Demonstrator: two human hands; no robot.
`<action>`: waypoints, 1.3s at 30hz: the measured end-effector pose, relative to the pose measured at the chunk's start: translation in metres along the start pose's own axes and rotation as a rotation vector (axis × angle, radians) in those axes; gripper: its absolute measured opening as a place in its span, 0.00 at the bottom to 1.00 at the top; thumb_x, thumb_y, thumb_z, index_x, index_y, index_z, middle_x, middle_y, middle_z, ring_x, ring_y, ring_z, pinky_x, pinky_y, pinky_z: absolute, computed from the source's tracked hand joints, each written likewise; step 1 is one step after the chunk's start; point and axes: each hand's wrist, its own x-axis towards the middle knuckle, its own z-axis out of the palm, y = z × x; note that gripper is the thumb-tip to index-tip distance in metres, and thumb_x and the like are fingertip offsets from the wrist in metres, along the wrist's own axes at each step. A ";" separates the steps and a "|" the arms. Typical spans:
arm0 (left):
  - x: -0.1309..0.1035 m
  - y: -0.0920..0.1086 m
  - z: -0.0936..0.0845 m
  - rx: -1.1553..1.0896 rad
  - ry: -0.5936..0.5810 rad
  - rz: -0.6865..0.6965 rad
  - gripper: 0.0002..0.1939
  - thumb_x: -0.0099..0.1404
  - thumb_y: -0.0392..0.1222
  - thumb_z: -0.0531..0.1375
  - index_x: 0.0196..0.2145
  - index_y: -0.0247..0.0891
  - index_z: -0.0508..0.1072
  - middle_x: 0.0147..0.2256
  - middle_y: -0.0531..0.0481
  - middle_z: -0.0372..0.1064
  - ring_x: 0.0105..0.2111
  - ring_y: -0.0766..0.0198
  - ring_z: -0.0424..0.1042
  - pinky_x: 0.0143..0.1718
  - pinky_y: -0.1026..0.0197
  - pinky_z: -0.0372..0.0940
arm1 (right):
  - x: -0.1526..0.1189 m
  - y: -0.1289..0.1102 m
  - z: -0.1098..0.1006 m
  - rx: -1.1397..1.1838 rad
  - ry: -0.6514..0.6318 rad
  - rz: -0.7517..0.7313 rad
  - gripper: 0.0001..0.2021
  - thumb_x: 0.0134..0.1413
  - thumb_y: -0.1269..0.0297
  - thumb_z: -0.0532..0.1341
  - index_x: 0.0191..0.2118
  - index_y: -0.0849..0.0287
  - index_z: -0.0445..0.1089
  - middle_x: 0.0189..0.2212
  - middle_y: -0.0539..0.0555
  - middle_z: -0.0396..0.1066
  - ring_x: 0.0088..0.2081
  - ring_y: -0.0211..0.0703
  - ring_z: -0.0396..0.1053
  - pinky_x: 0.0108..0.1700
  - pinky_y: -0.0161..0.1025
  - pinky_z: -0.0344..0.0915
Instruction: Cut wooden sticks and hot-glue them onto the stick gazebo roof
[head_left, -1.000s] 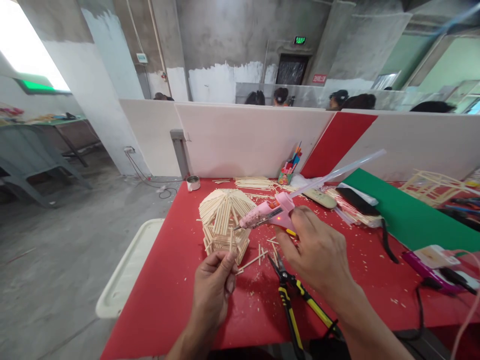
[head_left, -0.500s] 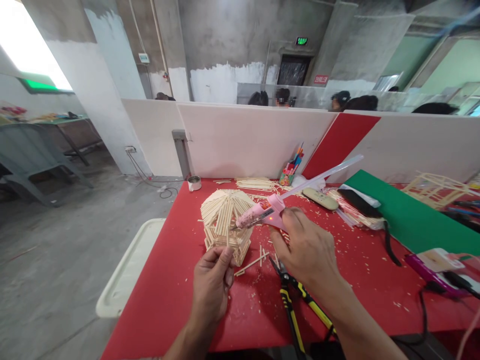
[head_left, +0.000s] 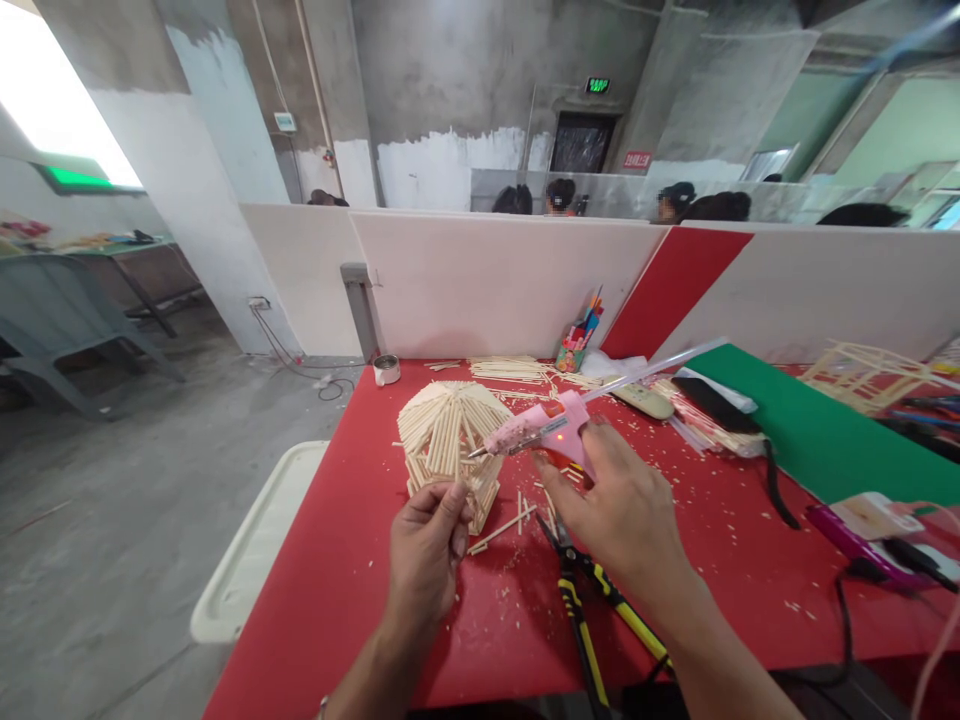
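Note:
My left hand (head_left: pixel 427 545) is closed in a pinch on a thin wooden stick, mostly hidden by the fingers. Just beyond it on the red table stands a small model house (head_left: pixel 454 420) of wooden sticks with a sloping roof. My right hand (head_left: pixel 619 500) is wrapped round a pink hot glue gun (head_left: pixel 551 425), a clear glue stick (head_left: pixel 660 368) poking out of its back. The metal nozzle points left, above the left fingertips and in front of the house. Pliers-like cutters (head_left: pixel 581 600) with yellow-and-black handles lie below the right hand.
Loose sticks (head_left: pixel 510 370) and offcuts litter the red table (head_left: pixel 322 600). A pen cup (head_left: pixel 571 352) and a small tin (head_left: pixel 387 370) stand along the back. To the right are a green board (head_left: pixel 810 430) and a purple power strip (head_left: pixel 855 545). A white partition (head_left: pixel 487 280) rises behind.
The glue gun has drawn slightly right and tipped flatter, its glue stick end lower. My left hand's fingers have moved up a little, and the stick shows less than before.

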 end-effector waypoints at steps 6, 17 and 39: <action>0.005 0.006 0.003 0.005 0.028 -0.011 0.16 0.46 0.46 0.70 0.22 0.33 0.69 0.16 0.56 0.66 0.10 0.79 0.53 0.10 0.75 0.47 | -0.023 0.030 -0.006 0.158 -0.139 0.286 0.20 0.48 0.41 0.58 0.28 0.55 0.60 0.23 0.49 0.65 0.22 0.39 0.62 0.23 0.35 0.55; 0.012 0.016 0.005 0.054 -0.025 -0.058 0.17 0.45 0.46 0.71 0.19 0.32 0.70 0.15 0.55 0.65 0.09 0.80 0.52 0.10 0.74 0.45 | -0.127 0.141 0.025 0.163 -0.304 0.841 0.17 0.34 0.43 0.60 0.22 0.51 0.64 0.21 0.57 0.69 0.29 0.59 0.69 0.29 0.46 0.61; -0.009 0.015 0.003 0.174 0.014 0.040 0.15 0.45 0.46 0.70 0.19 0.33 0.71 0.14 0.57 0.61 0.11 0.79 0.53 0.11 0.73 0.46 | -0.037 -0.025 0.034 0.716 -0.039 0.423 0.14 0.59 0.52 0.53 0.34 0.58 0.65 0.25 0.50 0.66 0.26 0.39 0.61 0.28 0.35 0.57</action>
